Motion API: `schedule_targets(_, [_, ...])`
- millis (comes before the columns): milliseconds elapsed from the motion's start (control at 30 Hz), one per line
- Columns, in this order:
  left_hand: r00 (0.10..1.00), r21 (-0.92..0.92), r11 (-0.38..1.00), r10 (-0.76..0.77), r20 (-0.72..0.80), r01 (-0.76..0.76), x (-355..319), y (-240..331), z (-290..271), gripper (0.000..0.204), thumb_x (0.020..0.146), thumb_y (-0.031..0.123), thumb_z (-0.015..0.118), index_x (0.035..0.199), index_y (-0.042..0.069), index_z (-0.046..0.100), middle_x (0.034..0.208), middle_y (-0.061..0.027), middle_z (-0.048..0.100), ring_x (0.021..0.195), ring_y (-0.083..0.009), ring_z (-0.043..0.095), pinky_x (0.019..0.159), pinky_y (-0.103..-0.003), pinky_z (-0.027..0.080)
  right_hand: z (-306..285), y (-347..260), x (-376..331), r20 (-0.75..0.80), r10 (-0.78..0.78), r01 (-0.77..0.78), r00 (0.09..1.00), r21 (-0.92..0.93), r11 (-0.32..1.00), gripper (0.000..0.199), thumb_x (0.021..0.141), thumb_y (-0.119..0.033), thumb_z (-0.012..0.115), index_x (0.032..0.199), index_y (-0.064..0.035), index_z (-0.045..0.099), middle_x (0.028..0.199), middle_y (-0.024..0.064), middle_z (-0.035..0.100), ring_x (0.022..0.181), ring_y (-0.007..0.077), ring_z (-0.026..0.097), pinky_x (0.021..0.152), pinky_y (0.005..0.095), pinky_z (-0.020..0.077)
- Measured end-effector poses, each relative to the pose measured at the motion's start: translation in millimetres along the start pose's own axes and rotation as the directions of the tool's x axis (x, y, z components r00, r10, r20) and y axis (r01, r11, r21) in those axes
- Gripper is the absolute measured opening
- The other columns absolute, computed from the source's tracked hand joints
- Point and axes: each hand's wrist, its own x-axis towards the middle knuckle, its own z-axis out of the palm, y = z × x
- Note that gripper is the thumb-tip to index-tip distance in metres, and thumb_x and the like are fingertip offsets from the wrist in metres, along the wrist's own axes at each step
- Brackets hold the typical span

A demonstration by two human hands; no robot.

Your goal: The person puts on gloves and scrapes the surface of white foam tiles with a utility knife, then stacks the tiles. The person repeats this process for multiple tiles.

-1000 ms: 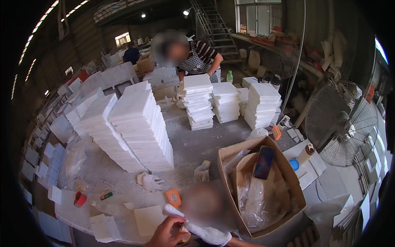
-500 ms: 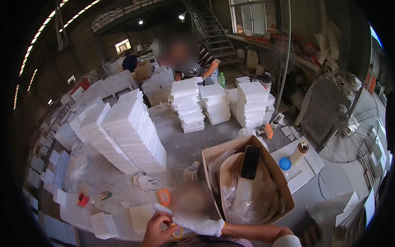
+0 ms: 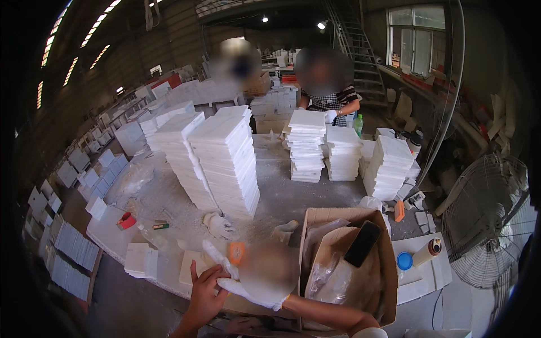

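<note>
My left hand (image 3: 206, 292) is bare and comes up from the lower edge. Its fingertips and thumb pinch a finger of the white knit glove on my right hand (image 3: 239, 286); one finger stands apart. My right hand reaches in from the right, gloved fingers stretched out and spread, and a yellow edge shows at its cuff. A blurred patch covers part of this hand. Just beyond lie a loose white glove (image 3: 218, 225) and an orange item (image 3: 236, 252). A cardboard box (image 3: 389, 267) with clear plastic and a black phone (image 3: 363, 243) stands beside my right forearm.
Tall stacks of white stone tiles (image 3: 222, 160) rise at the left, with shorter stacks (image 3: 307, 146) farther back. Red tape (image 3: 127, 221) lies on the left of the table (image 3: 276, 191). A bottle (image 3: 427, 252) and fan (image 3: 484, 219) are at right. A co-worker (image 3: 332, 101) stands across.
The view has turned, so the scene sits farther right. My left hand has shifted from a yellow loop by the right glove to the glove's finger; the right glove's fingers have spread.
</note>
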Motion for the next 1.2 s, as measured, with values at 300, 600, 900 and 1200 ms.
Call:
schedule_targets(300, [0.983,-0.048,0.997,-0.065,-0.174,0.058,-2,14,-13,0.017,0.073,0.003,0.074,0.089,0.007,0.071,0.089,-0.0089,0.072,0.091,-0.0246,0.068,0.116,-0.051,0.026,8,7,10,-0.011,-0.011,0.010,1.000,-0.042,0.999,0.054,0.104,-0.037,0.054,0.142,0.0019,0.048,0.130,0.0096,0.058,0.119,0.0152,0.051,0.107,0.0292,0.0378])
schedule_targets(600, [0.904,-0.182,0.970,-0.219,-0.368,0.161,-22,-1,-15,0.019,0.071,-0.003,0.072,0.089,0.004,0.068,0.083,-0.0122,0.066,0.079,-0.0312,0.064,0.083,-0.044,0.051,18,33,32,0.002,0.052,-0.051,0.999,-0.159,0.986,0.039,0.104,-0.031,0.055,0.130,-0.0027,0.059,0.104,0.0030,0.066,0.086,0.0105,0.061,0.078,0.0270,0.0511])
schedule_targets(900, [0.977,0.425,0.892,0.202,-0.065,-0.156,-66,-34,-15,0.025,0.075,0.008,0.072,0.098,0.008,0.063,0.098,-0.0127,0.061,0.080,-0.0339,0.062,0.070,-0.041,0.051,55,78,48,0.081,-0.030,0.062,0.996,-0.436,0.898,0.023,0.095,-0.027,0.055,0.107,-0.0120,0.067,0.086,0.0121,0.068,0.075,0.0278,0.066,0.072,0.0395,0.0537])
schedule_targets(1200, [0.954,0.354,0.895,0.299,-0.021,-0.273,-86,-28,-9,0.026,0.077,0.007,0.070,0.101,0.007,0.061,0.095,-0.0127,0.061,0.078,-0.0337,0.062,0.068,-0.041,0.052,66,175,91,-0.118,-0.018,0.012,0.993,-0.056,0.998,0.039,0.098,-0.036,0.059,0.119,-0.0042,0.065,0.105,0.0096,0.071,0.091,0.0247,0.065,0.082,0.0345,0.0519])
